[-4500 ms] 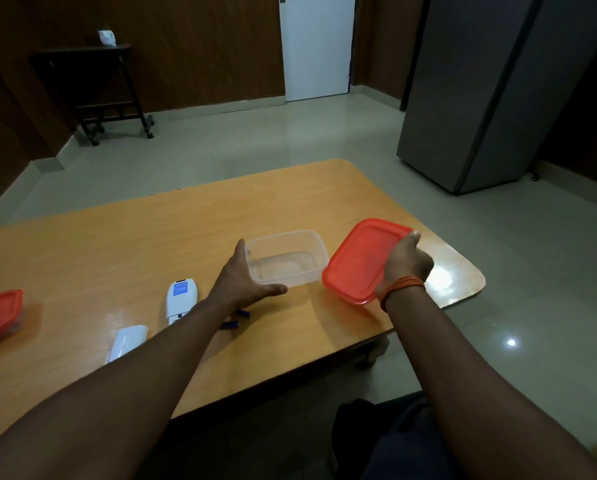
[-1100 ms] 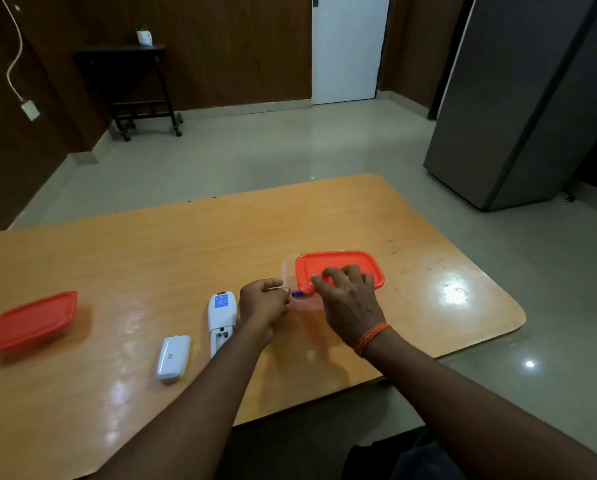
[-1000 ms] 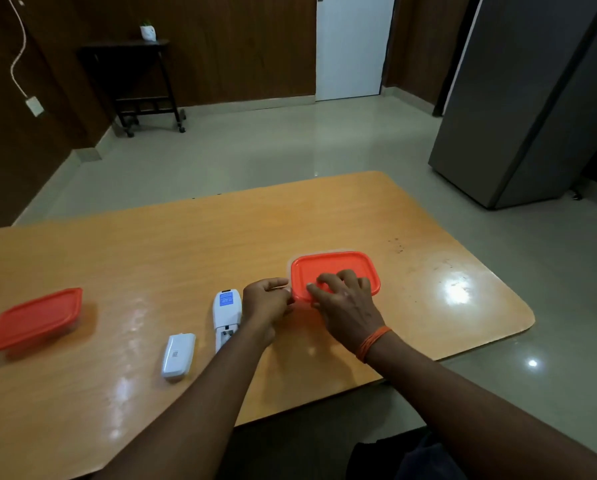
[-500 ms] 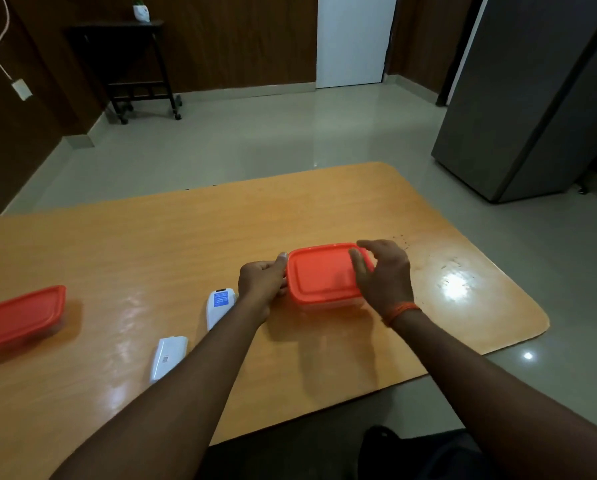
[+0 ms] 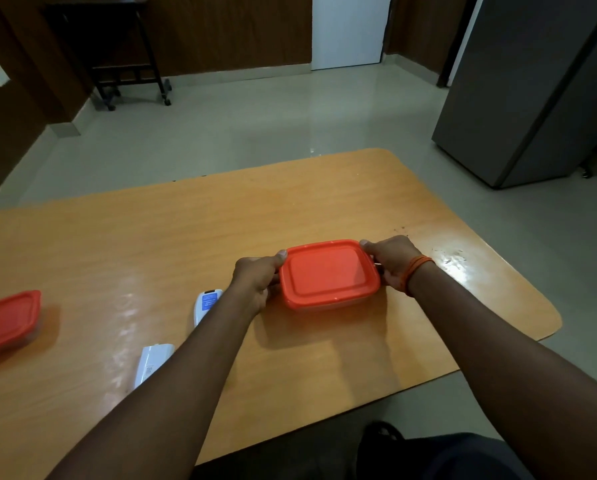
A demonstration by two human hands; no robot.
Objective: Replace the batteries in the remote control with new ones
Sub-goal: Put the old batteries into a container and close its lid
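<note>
A clear plastic box with an orange-red lid (image 5: pixel 328 273) sits on the wooden table (image 5: pixel 186 237), lid in place. My left hand (image 5: pixel 257 280) grips its left end and my right hand (image 5: pixel 390 263) grips its right end, thumbs on the lid's rim. The white remote control (image 5: pixel 207 304) lies back side up just left of my left wrist, partly hidden by my forearm. Its white battery cover (image 5: pixel 151 362) lies apart, nearer the front edge. No batteries are visible.
A second box with a red lid (image 5: pixel 6 320) stands at the table's left edge. The table's rounded right corner (image 5: pixel 546 327) is close to my right arm. A grey cabinet (image 5: pixel 532 91) stands on the floor beyond, and a dark side table (image 5: pixel 117 53) by the wall.
The lid went from my right hand onto the clear box. My right hand shifted from pressing on top of the lid to gripping the box's right end; my left holds the left end.
</note>
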